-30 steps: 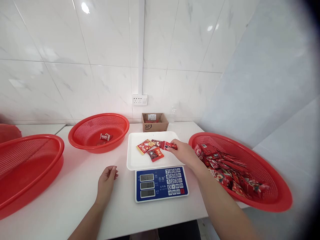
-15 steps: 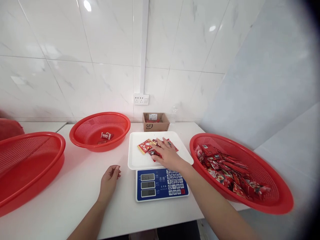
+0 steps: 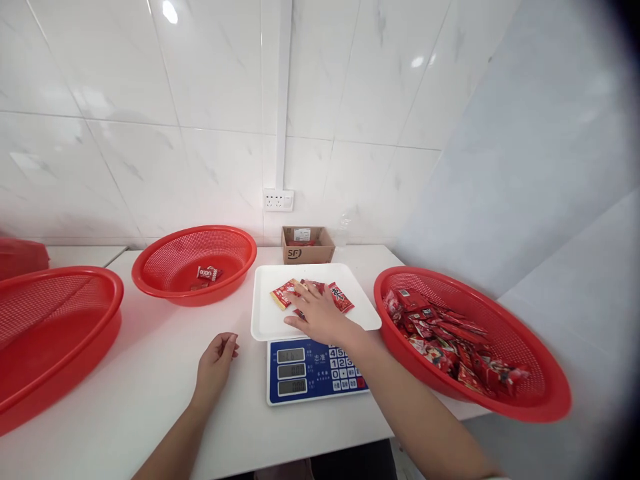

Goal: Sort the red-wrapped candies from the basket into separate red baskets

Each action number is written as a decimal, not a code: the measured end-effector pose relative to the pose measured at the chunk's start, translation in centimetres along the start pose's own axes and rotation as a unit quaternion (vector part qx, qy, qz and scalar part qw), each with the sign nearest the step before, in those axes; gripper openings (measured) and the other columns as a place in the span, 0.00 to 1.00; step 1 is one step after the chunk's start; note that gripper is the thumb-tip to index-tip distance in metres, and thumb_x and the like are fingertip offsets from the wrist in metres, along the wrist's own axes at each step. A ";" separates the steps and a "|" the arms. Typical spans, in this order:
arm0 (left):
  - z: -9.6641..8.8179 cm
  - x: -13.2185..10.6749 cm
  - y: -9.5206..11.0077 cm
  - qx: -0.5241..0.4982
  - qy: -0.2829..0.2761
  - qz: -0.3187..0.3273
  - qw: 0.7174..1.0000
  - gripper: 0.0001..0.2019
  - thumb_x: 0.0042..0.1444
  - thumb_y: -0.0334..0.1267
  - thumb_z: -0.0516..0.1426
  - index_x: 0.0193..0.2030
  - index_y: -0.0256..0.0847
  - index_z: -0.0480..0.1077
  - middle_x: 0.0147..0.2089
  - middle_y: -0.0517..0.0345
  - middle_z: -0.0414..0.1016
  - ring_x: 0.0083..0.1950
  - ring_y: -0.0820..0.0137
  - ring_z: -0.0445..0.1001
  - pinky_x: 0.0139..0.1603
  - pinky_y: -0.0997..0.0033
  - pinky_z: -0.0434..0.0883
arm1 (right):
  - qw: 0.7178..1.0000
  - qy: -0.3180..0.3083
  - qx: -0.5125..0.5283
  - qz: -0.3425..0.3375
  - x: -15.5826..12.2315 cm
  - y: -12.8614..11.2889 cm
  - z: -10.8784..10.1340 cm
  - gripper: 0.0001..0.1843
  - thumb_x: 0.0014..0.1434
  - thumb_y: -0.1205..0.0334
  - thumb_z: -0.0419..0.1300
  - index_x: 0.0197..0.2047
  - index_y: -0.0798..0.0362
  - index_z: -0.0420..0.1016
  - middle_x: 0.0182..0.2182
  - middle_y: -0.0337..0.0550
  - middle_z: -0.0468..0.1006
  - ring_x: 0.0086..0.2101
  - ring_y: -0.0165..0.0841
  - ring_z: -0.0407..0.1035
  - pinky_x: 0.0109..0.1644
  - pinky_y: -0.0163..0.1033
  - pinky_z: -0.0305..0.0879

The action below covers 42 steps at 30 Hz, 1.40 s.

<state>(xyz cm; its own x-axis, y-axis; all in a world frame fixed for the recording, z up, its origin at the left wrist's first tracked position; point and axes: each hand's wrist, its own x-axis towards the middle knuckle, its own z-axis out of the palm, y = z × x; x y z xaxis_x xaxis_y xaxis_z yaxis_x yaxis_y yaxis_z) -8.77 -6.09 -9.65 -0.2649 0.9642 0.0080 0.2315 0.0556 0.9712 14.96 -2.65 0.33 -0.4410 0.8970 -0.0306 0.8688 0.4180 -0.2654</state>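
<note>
My right hand (image 3: 323,319) lies over several red snack packets on the white weighing tray (image 3: 267,325), its fingers spread out. A red and gold packet (image 3: 284,294) shows left of the fingertips, and a red packet with dark lettering (image 3: 342,298) shows to their right. Other packets are partly covered by the fingers. In front of the tray is the blue panel of the scale (image 3: 320,360), with its displays and keys; my right wrist hides some keys. On the table left of the scale rests my left hand (image 3: 217,363), fingers curled in and thumb against them, with nothing visible in it.
A red basket (image 3: 545,393) full of red packets stands right of the scale. Behind on the left, another red basket (image 3: 150,267) holds a few small packets. A larger red basket (image 3: 60,333) is at far left. A cardboard box (image 3: 307,253) and clear bottle (image 3: 343,230) stand by the wall.
My right hand has drawn back slightly toward me over the packets, uncovering more of the right-hand one. The left hand keeps its curled pose. The whole view has shifted a little.
</note>
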 end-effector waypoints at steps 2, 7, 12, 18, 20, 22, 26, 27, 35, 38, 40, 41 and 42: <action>0.0 0.0 0.0 0.000 0.003 0.001 1.000 0.24 0.44 0.62 0.56 0.33 0.41 0.70 0.28 0.57 0.71 0.31 0.66 0.71 0.36 0.65 0.71 | 1.000 -0.013 -0.001 -0.013 0.8 -0.7 0.0 0.39 0.61 0.35 0.37 0.68 0.48 0.48 0.68 0.48 0.43 0.66 0.44 0.30 0.64 0.62 0.23; 0.0 -0.1 -0.2 0.002 0.001 0.003 1.000 0.24 0.44 0.62 0.56 0.33 0.41 0.70 0.28 0.57 0.72 0.31 0.66 0.71 0.36 0.67 0.70 | 0.998 -0.033 0.025 -0.054 0.8 -1.8 0.4 0.37 0.61 0.36 0.38 0.66 0.46 0.54 0.65 0.44 0.53 0.66 0.43 0.34 0.63 0.62 0.19; 0.1 0.2 -0.5 0.009 -0.008 0.004 1.000 0.23 0.46 0.61 0.55 0.33 0.41 0.70 0.28 0.58 0.71 0.31 0.67 0.70 0.37 0.68 0.69 | 0.998 0.001 0.038 -0.053 -1.7 -1.4 0.3 0.36 0.61 0.37 0.40 0.66 0.45 0.54 0.66 0.43 0.52 0.66 0.47 0.34 0.63 0.65 0.19; 0.1 0.3 -0.7 0.018 -0.020 0.000 1.000 0.20 0.48 0.58 0.55 0.32 0.42 0.69 0.28 0.60 0.70 0.31 0.68 0.70 0.37 0.68 0.68 | 0.999 0.014 0.015 0.026 -4.2 0.0 -0.4 0.33 0.63 0.41 0.43 0.64 0.51 0.60 0.64 0.43 0.56 0.66 0.47 0.33 0.64 0.63 0.24; 0.1 0.3 -0.8 0.021 -0.021 -0.001 1.000 0.20 0.48 0.58 0.55 0.33 0.42 0.69 0.28 0.59 0.70 0.31 0.68 0.70 0.37 0.68 0.68 | 0.999 0.012 0.012 0.035 -4.3 0.1 -0.3 0.31 0.63 0.43 0.44 0.62 0.52 0.63 0.63 0.44 0.59 0.66 0.48 0.34 0.64 0.65 0.24; 0.2 0.4 -1.0 0.025 -0.022 -0.001 0.999 0.20 0.49 0.58 0.54 0.33 0.42 0.69 0.29 0.59 0.70 0.32 0.67 0.70 0.38 0.67 0.67 | 1.000 0.017 0.009 0.020 -4.1 -0.2 0.3 0.31 0.63 0.44 0.44 0.62 0.51 0.62 0.63 0.43 0.60 0.66 0.47 0.35 0.64 0.64 0.23; 0.2 0.5 -1.2 0.030 -0.020 0.000 0.999 0.21 0.48 0.59 0.54 0.33 0.42 0.69 0.29 0.59 0.70 0.32 0.66 0.70 0.39 0.65 0.68 | 0.999 0.029 -0.009 -0.015 -3.3 -0.9 1.4 0.33 0.64 0.42 0.41 0.65 0.49 0.56 0.64 0.41 0.56 0.65 0.45 0.38 0.65 0.62 0.22; 0.2 0.5 -1.3 0.031 -0.019 0.001 0.999 0.22 0.48 0.60 0.54 0.33 0.42 0.69 0.29 0.59 0.70 0.32 0.66 0.71 0.39 0.65 0.68 | 0.999 0.034 -0.016 -0.012 -3.2 -0.9 1.5 0.33 0.64 0.41 0.40 0.66 0.49 0.55 0.65 0.42 0.55 0.66 0.45 0.37 0.65 0.62 0.23; 0.2 0.5 -1.1 0.043 -0.018 0.009 0.999 0.21 0.48 0.59 0.54 0.32 0.42 0.70 0.28 0.59 0.71 0.31 0.66 0.71 0.37 0.65 0.69 | 0.996 0.037 -0.024 0.081 -3.9 -0.5 0.4 0.31 0.65 0.46 0.41 0.64 0.56 0.59 0.60 0.51 0.64 0.64 0.46 0.44 0.65 0.61 0.30; 0.3 0.5 -1.2 0.047 -0.019 0.009 0.999 0.20 0.48 0.59 0.54 0.32 0.42 0.70 0.28 0.59 0.71 0.31 0.66 0.71 0.37 0.66 0.69 | 0.997 0.032 0.002 0.063 -4.0 0.1 0.1 0.32 0.65 0.44 0.40 0.64 0.54 0.58 0.62 0.49 0.60 0.64 0.42 0.44 0.65 0.57 0.33; 0.3 0.6 -1.3 0.049 -0.021 0.009 0.999 0.20 0.48 0.59 0.53 0.32 0.42 0.70 0.28 0.60 0.71 0.31 0.67 0.71 0.38 0.66 0.69 | 0.993 0.047 -0.015 0.110 -3.9 0.8 -0.1 0.33 0.65 0.44 0.39 0.66 0.54 0.54 0.64 0.50 0.56 0.65 0.43 0.43 0.65 0.58 0.34; 0.2 0.6 -1.3 0.050 -0.022 0.008 0.998 0.20 0.48 0.58 0.53 0.32 0.42 0.70 0.28 0.60 0.71 0.31 0.67 0.71 0.38 0.66 0.69 | 0.988 0.051 -0.030 0.145 -3.8 1.1 -0.2 0.33 0.65 0.45 0.39 0.67 0.55 0.53 0.65 0.51 0.54 0.65 0.45 0.43 0.65 0.59 0.35; 0.2 0.5 -1.3 0.052 -0.022 0.008 0.998 0.20 0.48 0.58 0.53 0.32 0.42 0.70 0.28 0.60 0.72 0.31 0.66 0.71 0.38 0.66 0.69 | 0.983 0.051 -0.044 0.173 -3.8 1.5 -0.3 0.33 0.65 0.46 0.40 0.67 0.55 0.51 0.65 0.52 0.53 0.64 0.45 0.44 0.64 0.60 0.36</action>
<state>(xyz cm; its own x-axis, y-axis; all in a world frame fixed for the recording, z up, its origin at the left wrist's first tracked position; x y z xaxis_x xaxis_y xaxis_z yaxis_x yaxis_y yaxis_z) -9.00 -5.59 -10.94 -0.2202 0.9754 0.0110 0.3313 0.0642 0.9413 17.97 -5.39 0.32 -0.0951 0.9954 -0.0069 0.9810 0.0925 -0.1705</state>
